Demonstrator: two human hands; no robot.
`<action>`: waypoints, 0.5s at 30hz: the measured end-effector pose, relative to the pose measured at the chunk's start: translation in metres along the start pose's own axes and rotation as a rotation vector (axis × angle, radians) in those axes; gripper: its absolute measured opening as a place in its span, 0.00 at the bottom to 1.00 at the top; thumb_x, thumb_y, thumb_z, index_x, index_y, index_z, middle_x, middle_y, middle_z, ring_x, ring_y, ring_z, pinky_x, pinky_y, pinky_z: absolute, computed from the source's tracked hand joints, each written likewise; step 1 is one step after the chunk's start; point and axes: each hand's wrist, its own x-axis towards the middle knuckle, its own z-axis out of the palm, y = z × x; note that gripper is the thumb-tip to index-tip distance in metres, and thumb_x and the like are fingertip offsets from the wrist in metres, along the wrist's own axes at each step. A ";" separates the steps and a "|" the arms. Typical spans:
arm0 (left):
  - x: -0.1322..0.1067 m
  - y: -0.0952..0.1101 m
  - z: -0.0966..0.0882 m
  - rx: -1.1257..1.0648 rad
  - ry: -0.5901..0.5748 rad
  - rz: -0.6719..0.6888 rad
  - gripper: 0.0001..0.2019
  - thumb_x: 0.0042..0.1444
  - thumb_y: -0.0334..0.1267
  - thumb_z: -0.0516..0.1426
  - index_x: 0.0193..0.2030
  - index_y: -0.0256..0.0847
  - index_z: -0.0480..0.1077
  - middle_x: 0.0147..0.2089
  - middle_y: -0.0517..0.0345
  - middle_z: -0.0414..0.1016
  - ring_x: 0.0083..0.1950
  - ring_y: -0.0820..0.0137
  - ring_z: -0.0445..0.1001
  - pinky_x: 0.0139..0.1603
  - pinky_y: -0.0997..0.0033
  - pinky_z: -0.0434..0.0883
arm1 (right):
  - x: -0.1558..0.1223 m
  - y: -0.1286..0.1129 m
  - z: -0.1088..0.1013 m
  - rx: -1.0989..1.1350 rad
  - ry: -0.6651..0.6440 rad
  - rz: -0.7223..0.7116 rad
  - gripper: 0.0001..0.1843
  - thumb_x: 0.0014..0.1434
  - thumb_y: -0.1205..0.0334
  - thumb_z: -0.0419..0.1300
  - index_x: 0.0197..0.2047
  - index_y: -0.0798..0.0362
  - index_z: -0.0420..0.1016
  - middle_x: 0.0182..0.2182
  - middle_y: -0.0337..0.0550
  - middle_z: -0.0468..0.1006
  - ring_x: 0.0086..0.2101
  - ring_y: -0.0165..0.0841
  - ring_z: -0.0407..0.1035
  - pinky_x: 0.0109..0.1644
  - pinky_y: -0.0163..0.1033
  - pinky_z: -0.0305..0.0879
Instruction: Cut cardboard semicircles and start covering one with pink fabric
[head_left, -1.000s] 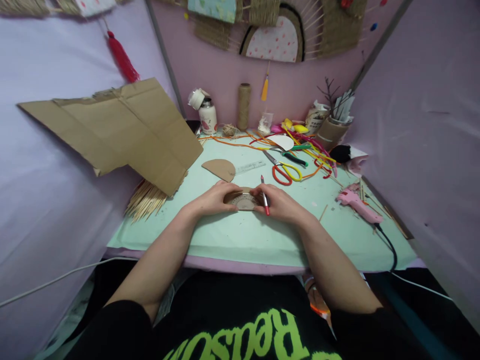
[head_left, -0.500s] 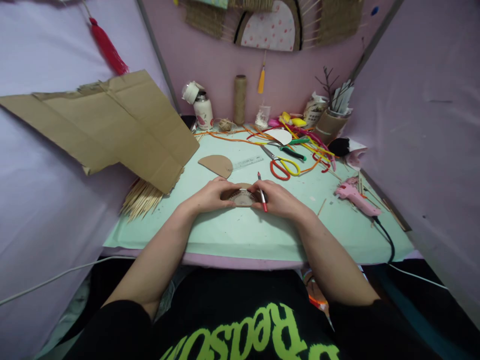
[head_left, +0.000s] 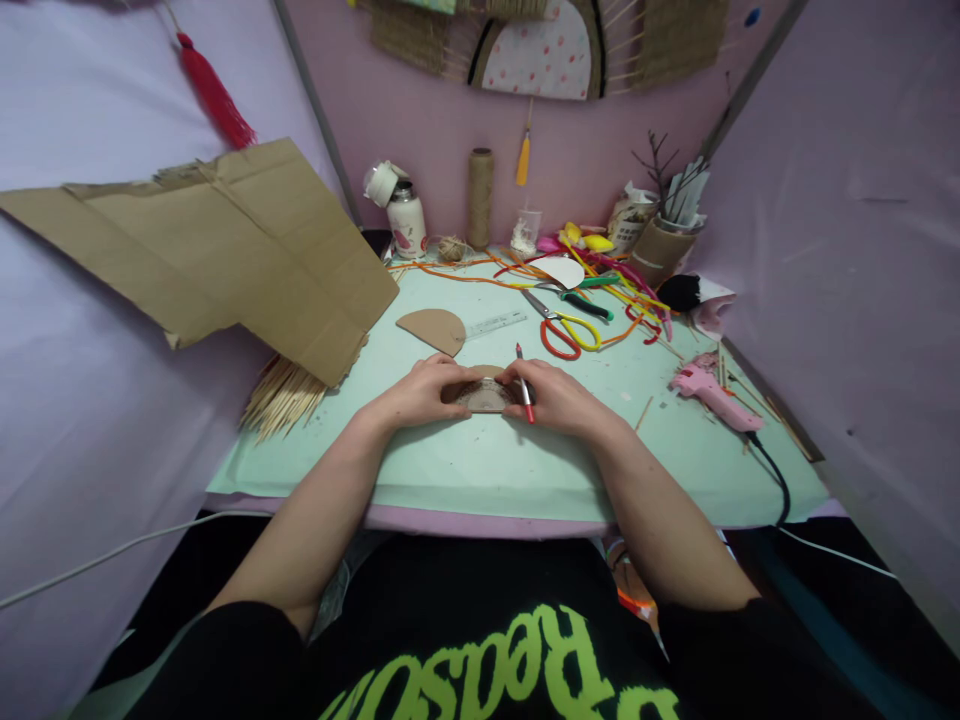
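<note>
A clear protractor lies over a small brown cardboard piece on the table, close in front of me. My left hand grips the left end of both, thumb at the near edge and fingers at the far side. On the right end, my right hand pinches them in the same way. A red and silver pen is also tucked in my right hand, its red tip pointing up and away. Beyond my hands lie a half-round cardboard piece and a clear ruler.
Scissors and green-handled pliers lie farther back. A pink glue gun with a black cord rests at right. At left, a big cardboard sheet leans over a bundle of thin sticks. A bottle stands behind.
The protractor appears tilted or shifted very slightly between my fingers. Both hands and the pen stay in nearly the same place.
</note>
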 end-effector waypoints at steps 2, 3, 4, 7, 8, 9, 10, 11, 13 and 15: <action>0.000 0.000 0.001 -0.002 0.003 0.005 0.25 0.53 0.44 0.62 0.59 0.49 0.70 0.49 0.55 0.77 0.51 0.59 0.66 0.54 0.58 0.63 | 0.000 -0.001 -0.001 0.000 0.001 0.006 0.17 0.51 0.60 0.66 0.45 0.48 0.70 0.40 0.44 0.74 0.39 0.37 0.68 0.42 0.40 0.63; 0.000 0.000 0.001 -0.002 0.000 0.008 0.25 0.54 0.44 0.62 0.60 0.49 0.70 0.49 0.55 0.77 0.51 0.59 0.66 0.54 0.58 0.62 | 0.000 -0.001 -0.001 0.001 0.000 0.010 0.17 0.51 0.60 0.66 0.45 0.48 0.70 0.40 0.44 0.74 0.39 0.37 0.68 0.42 0.40 0.63; 0.000 0.000 0.001 -0.002 -0.002 0.008 0.26 0.53 0.44 0.62 0.60 0.49 0.70 0.49 0.55 0.77 0.52 0.59 0.66 0.54 0.59 0.62 | 0.000 -0.002 -0.001 0.002 -0.002 0.012 0.17 0.51 0.60 0.66 0.45 0.48 0.70 0.40 0.44 0.74 0.39 0.37 0.68 0.42 0.39 0.63; 0.001 0.000 0.001 0.001 -0.008 -0.002 0.26 0.53 0.45 0.62 0.60 0.50 0.69 0.50 0.56 0.77 0.52 0.59 0.65 0.55 0.58 0.61 | 0.000 -0.002 -0.002 0.004 -0.008 0.015 0.17 0.51 0.60 0.66 0.45 0.49 0.70 0.40 0.44 0.74 0.39 0.37 0.68 0.42 0.39 0.63; 0.001 0.001 0.001 0.000 -0.008 -0.007 0.27 0.53 0.45 0.63 0.60 0.50 0.69 0.50 0.56 0.77 0.53 0.59 0.65 0.56 0.58 0.61 | 0.000 -0.002 -0.002 0.004 -0.008 0.015 0.17 0.51 0.60 0.66 0.45 0.49 0.70 0.40 0.44 0.74 0.40 0.37 0.68 0.42 0.39 0.63; 0.001 0.001 0.000 -0.001 -0.008 -0.012 0.27 0.53 0.46 0.63 0.61 0.51 0.69 0.50 0.56 0.77 0.53 0.59 0.65 0.56 0.58 0.61 | 0.000 -0.001 -0.002 0.004 -0.008 0.016 0.17 0.51 0.60 0.66 0.45 0.49 0.70 0.40 0.44 0.74 0.40 0.38 0.68 0.42 0.39 0.63; 0.001 0.001 0.000 -0.003 -0.010 -0.013 0.27 0.53 0.46 0.63 0.61 0.51 0.69 0.50 0.57 0.77 0.53 0.59 0.65 0.56 0.58 0.61 | 0.000 -0.001 -0.002 0.005 -0.006 0.017 0.18 0.51 0.61 0.66 0.45 0.49 0.70 0.40 0.44 0.74 0.40 0.38 0.68 0.42 0.39 0.63; 0.001 0.002 0.000 -0.005 -0.011 -0.011 0.27 0.53 0.46 0.62 0.61 0.51 0.68 0.50 0.57 0.77 0.52 0.59 0.65 0.56 0.57 0.61 | 0.000 -0.001 -0.002 0.007 -0.003 0.016 0.18 0.51 0.61 0.66 0.45 0.48 0.70 0.40 0.44 0.74 0.40 0.38 0.68 0.42 0.40 0.63; 0.001 0.002 0.000 -0.006 -0.009 -0.007 0.27 0.53 0.47 0.62 0.62 0.51 0.68 0.50 0.57 0.77 0.52 0.59 0.65 0.56 0.57 0.61 | 0.000 0.000 -0.001 0.012 0.003 0.011 0.18 0.50 0.61 0.66 0.45 0.48 0.70 0.40 0.44 0.75 0.39 0.38 0.68 0.42 0.40 0.63; 0.001 0.002 0.001 -0.007 -0.008 -0.007 0.27 0.53 0.47 0.62 0.62 0.51 0.68 0.49 0.57 0.77 0.52 0.59 0.65 0.56 0.57 0.61 | 0.000 0.001 -0.001 0.017 0.006 0.004 0.17 0.51 0.61 0.66 0.44 0.48 0.70 0.40 0.44 0.75 0.39 0.38 0.69 0.42 0.40 0.63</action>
